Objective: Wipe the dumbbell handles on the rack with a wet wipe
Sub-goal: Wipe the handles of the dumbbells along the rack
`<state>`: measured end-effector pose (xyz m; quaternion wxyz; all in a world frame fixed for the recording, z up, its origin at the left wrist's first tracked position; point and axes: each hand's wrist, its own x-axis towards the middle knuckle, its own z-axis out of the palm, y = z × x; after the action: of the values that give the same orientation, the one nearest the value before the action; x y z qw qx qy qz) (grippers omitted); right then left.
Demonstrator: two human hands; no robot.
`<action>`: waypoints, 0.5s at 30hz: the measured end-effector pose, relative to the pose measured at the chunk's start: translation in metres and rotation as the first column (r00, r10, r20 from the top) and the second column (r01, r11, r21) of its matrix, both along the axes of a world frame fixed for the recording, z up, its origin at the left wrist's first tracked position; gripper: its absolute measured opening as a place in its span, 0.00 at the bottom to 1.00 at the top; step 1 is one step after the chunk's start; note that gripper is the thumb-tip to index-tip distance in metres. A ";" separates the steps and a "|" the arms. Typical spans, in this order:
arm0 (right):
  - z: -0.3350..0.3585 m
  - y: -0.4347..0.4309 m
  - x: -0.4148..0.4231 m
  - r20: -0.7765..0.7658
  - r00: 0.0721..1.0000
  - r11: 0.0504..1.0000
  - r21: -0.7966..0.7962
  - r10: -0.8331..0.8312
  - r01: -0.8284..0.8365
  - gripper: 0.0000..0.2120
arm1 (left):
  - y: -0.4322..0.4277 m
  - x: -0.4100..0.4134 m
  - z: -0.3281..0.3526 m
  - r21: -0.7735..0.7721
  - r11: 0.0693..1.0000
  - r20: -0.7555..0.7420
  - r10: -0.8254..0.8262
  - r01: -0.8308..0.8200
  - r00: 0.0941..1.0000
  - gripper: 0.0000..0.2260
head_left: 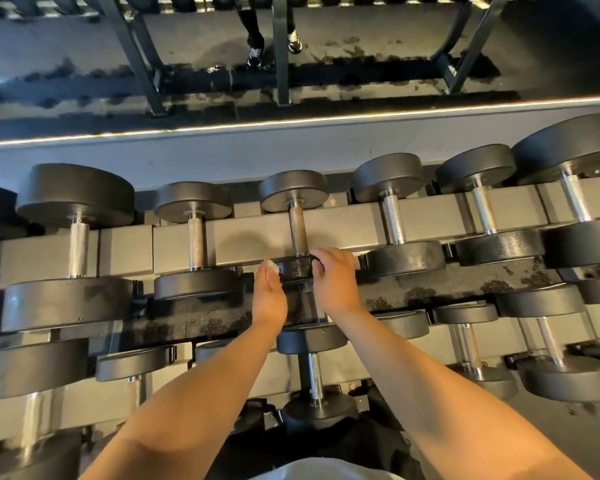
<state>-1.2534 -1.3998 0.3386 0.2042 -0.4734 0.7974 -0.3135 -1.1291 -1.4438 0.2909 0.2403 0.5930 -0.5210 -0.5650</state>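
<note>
A small black dumbbell with a dull knurled handle (297,232) lies across the top tier of the grey rack (250,237), in the middle of the view. My right hand (333,278) grips the near head (297,270) of that dumbbell from the right. My left hand (269,294) is at the left side of the same head and holds a small white wet wipe (272,266) in its fingertips. Neither hand touches the handle.
Other dumbbells with shiny handles lie on the top tier to both sides, such as one on the left (196,244) and one on the right (394,220). A lower tier holds more, one (314,379) right below my arms. A mirror (291,64) stands behind the rack.
</note>
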 end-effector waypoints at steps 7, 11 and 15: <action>0.001 -0.006 -0.001 0.014 1.000 0.999 0.038 -0.021 0.020 0.14 | 0.005 -0.001 0.002 0.075 0.995 -0.003 0.063 -0.062 0.998 0.24; 0.004 -0.010 -0.007 0.006 1.000 0.999 0.045 -0.025 0.025 0.14 | 0.003 -0.011 0.009 -0.210 0.973 0.039 -0.086 0.093 0.996 0.21; 0.005 -0.017 -0.010 0.023 0.999 0.998 0.065 -0.027 0.026 0.14 | -0.018 -0.011 0.010 -0.126 0.988 0.028 -0.091 0.094 0.995 0.15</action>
<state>-1.2636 -1.4165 0.3433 0.2249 -0.4522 0.8108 -0.2959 -1.1399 -1.4615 0.3006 0.2453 0.5577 -0.5856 -0.5346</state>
